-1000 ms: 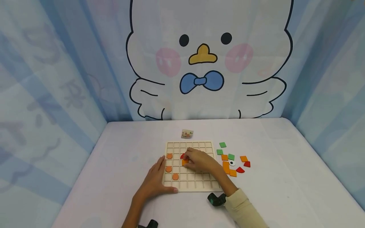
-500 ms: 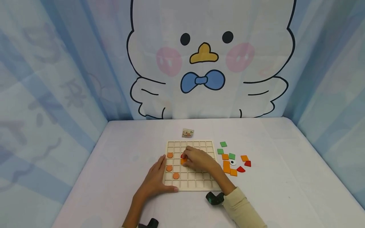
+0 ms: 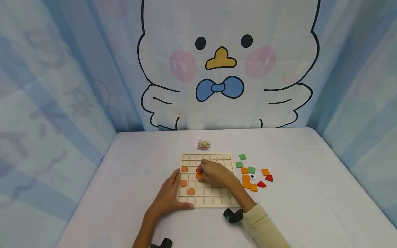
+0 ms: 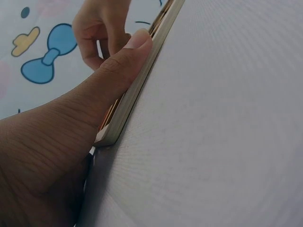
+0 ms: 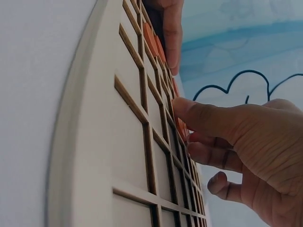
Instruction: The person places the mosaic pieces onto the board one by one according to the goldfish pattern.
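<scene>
Right grip (image 3: 215,173) on orange tile (image 3: 198,176)

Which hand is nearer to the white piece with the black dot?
Right: the right hand is over the grid board, to the left of the white piece. The left hand rests at the board's left edge, farther off.

A pale wooden board (image 3: 217,201) with a square grid of raised dividers lies flat on the desk, well short of its far edge. The left hand (image 3: 169,194) spans the board's near left corner, thumb on the near edge. An orange square piece (image 3: 199,176) sits in the third column from the left edge, pinched by the right hand (image 3: 215,173); a red piece (image 3: 197,170), mostly hidden by fingers, adjoins it toward the far edge. Three orange discs (image 3: 191,191) lie flat in cells: two along the left edge, one in the next column, closer to the near edge.
</scene>
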Tool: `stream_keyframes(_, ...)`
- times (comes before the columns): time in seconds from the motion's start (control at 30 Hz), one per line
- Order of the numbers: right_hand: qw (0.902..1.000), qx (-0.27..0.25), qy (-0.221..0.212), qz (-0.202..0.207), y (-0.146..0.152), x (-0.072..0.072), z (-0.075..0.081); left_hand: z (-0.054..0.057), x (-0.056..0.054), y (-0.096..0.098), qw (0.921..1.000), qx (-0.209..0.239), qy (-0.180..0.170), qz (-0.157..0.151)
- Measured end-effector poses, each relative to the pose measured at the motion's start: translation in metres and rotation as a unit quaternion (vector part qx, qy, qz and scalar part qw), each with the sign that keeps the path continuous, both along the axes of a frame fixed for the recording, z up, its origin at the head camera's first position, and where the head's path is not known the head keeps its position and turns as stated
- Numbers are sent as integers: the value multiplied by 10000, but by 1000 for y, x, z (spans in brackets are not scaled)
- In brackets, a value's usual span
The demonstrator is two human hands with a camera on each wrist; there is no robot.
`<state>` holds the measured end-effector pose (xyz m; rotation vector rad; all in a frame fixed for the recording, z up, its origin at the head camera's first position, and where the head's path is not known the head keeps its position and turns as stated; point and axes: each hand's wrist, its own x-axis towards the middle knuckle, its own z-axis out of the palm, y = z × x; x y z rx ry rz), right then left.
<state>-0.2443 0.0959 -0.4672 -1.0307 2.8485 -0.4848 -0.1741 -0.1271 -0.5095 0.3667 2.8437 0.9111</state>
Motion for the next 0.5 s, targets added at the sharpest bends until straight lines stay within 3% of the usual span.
stream_keyframes(0.5,9992,22,275,-287,23,2,17,1,1,3,10000,38,2,45)
